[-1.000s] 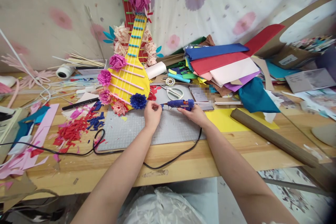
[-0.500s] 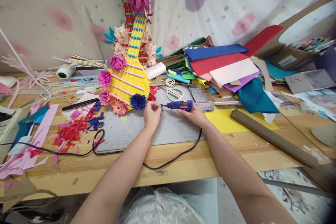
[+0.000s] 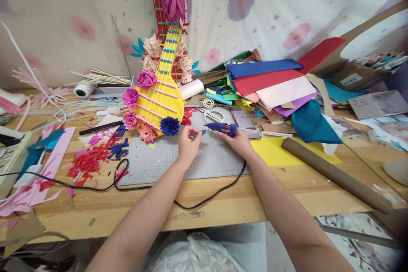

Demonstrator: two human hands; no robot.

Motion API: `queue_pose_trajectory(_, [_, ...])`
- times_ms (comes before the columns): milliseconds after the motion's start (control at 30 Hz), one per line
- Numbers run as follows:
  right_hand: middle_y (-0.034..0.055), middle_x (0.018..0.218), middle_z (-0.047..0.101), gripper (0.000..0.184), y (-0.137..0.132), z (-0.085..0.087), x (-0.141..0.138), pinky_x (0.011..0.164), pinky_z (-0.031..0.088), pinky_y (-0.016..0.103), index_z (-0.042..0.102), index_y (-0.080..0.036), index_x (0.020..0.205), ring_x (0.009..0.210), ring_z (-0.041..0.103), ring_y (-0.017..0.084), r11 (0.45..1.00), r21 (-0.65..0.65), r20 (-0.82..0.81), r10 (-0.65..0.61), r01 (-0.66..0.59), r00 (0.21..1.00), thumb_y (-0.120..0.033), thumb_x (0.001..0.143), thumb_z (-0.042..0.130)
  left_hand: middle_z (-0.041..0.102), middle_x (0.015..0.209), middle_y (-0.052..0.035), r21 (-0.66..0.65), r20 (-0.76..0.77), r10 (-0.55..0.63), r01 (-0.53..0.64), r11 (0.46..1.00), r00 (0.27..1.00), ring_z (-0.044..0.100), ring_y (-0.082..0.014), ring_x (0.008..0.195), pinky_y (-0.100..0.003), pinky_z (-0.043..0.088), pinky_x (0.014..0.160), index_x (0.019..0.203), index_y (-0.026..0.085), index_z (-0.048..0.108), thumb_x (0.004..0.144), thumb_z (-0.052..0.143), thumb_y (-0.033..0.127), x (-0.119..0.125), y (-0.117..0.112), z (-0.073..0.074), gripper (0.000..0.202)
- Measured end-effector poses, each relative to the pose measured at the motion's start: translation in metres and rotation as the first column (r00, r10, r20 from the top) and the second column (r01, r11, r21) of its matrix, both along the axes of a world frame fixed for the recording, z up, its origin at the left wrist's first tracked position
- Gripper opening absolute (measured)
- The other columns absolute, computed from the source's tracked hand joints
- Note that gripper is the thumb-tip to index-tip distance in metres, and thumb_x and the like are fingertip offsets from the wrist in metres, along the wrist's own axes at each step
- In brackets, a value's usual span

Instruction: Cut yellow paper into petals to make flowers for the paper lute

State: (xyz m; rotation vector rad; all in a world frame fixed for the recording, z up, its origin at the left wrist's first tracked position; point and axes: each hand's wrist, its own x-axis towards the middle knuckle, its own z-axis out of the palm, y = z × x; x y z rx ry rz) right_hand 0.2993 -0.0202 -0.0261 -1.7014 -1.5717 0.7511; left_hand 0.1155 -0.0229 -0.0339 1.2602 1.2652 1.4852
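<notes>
My right hand [image 3: 237,141] is wrapped round a blue glue gun [image 3: 221,128], its nozzle pointing left. In a pinch, my left hand [image 3: 188,142] holds a small blue paper petal [image 3: 201,133] close to the nozzle tip. Both hands are over the grey cutting mat [image 3: 153,165]. Just left of my left hand, a dark blue paper flower [image 3: 170,126] sits at the lower right of a yellow paper lute [image 3: 172,93]. Pink and purple paper flowers [image 3: 130,97] line its left edge. The glue gun's trigger is hidden by my fingers.
White-handled scissors [image 3: 213,115] lie behind the glue gun. A black cable [image 3: 204,202] loops across the table front. Red paper scraps [image 3: 87,161] and a black pen [image 3: 100,127] are at left. Folded coloured paper [image 3: 267,76] and a brown roll [image 3: 334,174] are at right.
My left hand has turned slightly, and the blue petal now shows more plainly beyond the fingertips, a little apart from the nozzle. The whole view has shifted slightly.
</notes>
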Motion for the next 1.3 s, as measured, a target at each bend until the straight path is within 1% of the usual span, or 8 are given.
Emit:
queue_pose_trajectory(233, [0.006, 0.061, 0.062, 0.052, 0.003, 0.004, -0.005, 0.057, 0.04, 0.029, 0.067, -0.012, 0.074, 0.062, 0.058, 0.021, 0.995, -0.014, 0.114, -0.1, 0.102, 0.988, -0.062, 0.068, 0.054, 0.058, 0.073, 0.0007, 0.125, 0.068, -0.056, 0.047, 0.991, 0.996, 0.058, -0.0091, 0.062, -0.02, 0.05, 0.052, 0.074, 0.018, 0.05, 0.069, 0.066, 0.026, -0.015, -0.002, 0.055, 0.019])
queue_pose_trajectory(367, [0.0062, 0.062, 0.063, 0.052, 0.003, 0.002, -0.004, 0.058, 0.041, 0.029, 0.067, -0.012, 0.075, 0.063, 0.057, 0.021, 0.995, -0.009, 0.128, -0.093, 0.095, 0.987, -0.062, 0.068, 0.054, 0.062, 0.07, 0.0003, 0.161, 0.011, -0.04, 0.038, 0.986, 0.999, 0.061, -0.0105, 0.061, -0.021, 0.051, 0.05, 0.075, 0.017, 0.052, 0.065, 0.068, 0.021, -0.058, 0.008, 0.086, 0.019])
queue_pose_trajectory(467, [0.0063, 0.065, 0.065, 0.052, 0.003, 0.0, -0.003, 0.06, 0.042, 0.03, 0.068, -0.013, 0.078, 0.065, 0.058, 0.021, 0.995, -0.016, 0.107, -0.101, 0.103, 0.989, -0.062, 0.068, 0.054, 0.064, 0.071, -0.0005, 0.189, -0.072, 0.031, -0.017, 0.982, 0.997, 0.062, -0.0108, 0.061, -0.021, 0.052, 0.052, 0.074, 0.016, 0.054, 0.063, 0.069, 0.02, -0.098, 0.015, 0.1, 0.019])
queue_pose_trajectory(600, [0.0072, 0.069, 0.067, 0.053, 0.002, 0.0, -0.004, 0.063, 0.045, 0.031, 0.068, -0.012, 0.078, 0.069, 0.061, 0.022, 0.994, -0.007, 0.079, -0.105, 0.106, 0.991, -0.063, 0.066, 0.056, 0.066, 0.07, -0.0008, 0.185, -0.192, 0.097, -0.061, 0.981, 0.977, 0.063, -0.0113, 0.062, -0.022, 0.052, 0.054, 0.074, 0.016, 0.055, 0.063, 0.069, 0.022, -0.139, 0.019, 0.103, 0.019])
queue_pose_trajectory(733, [0.0074, 0.07, 0.068, 0.05, 0.001, 0.001, -0.006, 0.066, 0.046, 0.033, 0.068, -0.013, 0.079, 0.073, 0.063, 0.024, 0.994, 0.002, 0.061, -0.111, 0.111, 0.992, -0.06, 0.067, 0.057, 0.067, 0.071, -0.0016, 0.152, -0.295, 0.109, -0.067, 0.986, 0.949, 0.063, -0.0121, 0.063, -0.022, 0.05, 0.056, 0.074, 0.017, 0.057, 0.063, 0.07, 0.022, -0.159, 0.021, 0.098, 0.018])
queue_pose_trajectory(967, [0.0072, 0.073, 0.069, 0.049, 0.0, 0.003, -0.007, 0.067, 0.047, 0.033, 0.069, -0.013, 0.083, 0.077, 0.064, 0.025, 0.994, 0.009, 0.054, -0.11, 0.109, 0.993, -0.058, 0.068, 0.057, 0.066, 0.069, -0.0006, 0.098, -0.391, 0.007, 0.034, 0.995, 0.92, 0.061, -0.0113, 0.062, -0.022, 0.047, 0.057, 0.072, 0.018, 0.058, 0.064, 0.068, 0.022, -0.168, 0.03, 0.087, 0.013])
queue_pose_trajectory(1133, [0.0066, 0.08, 0.07, 0.047, -0.001, 0.001, -0.005, 0.069, 0.047, 0.034, 0.07, -0.017, 0.087, 0.078, 0.064, 0.024, 1.0, 0.022, 0.084, -0.001, -0.001, 0.996, -0.058, 0.071, 0.055, 0.066, 0.07, -0.0014, 0.105, -0.4, 0.006, 0.04, 0.994, 0.916, 0.06, -0.0112, 0.062, -0.022, 0.046, 0.057, 0.073, 0.018, 0.058, 0.064, 0.067, 0.021, -0.171, 0.034, 0.083, 0.013])
queue_pose_trajectory(1300, [0.0073, 0.064, 0.066, 0.051, 0.002, -0.002, -0.006, 0.057, 0.042, 0.031, 0.067, -0.016, 0.069, 0.065, 0.061, 0.024, 1.0, 0.006, 0.247, 0.0, -0.002, 0.969, -0.064, 0.071, 0.05, 0.065, 0.07, -0.0019, 0.096, -0.419, -0.005, 0.049, 0.994, 0.908, 0.06, -0.0119, 0.062, -0.023, 0.047, 0.057, 0.073, 0.018, 0.058, 0.063, 0.067, 0.022, -0.166, 0.034, 0.092, 0.013])
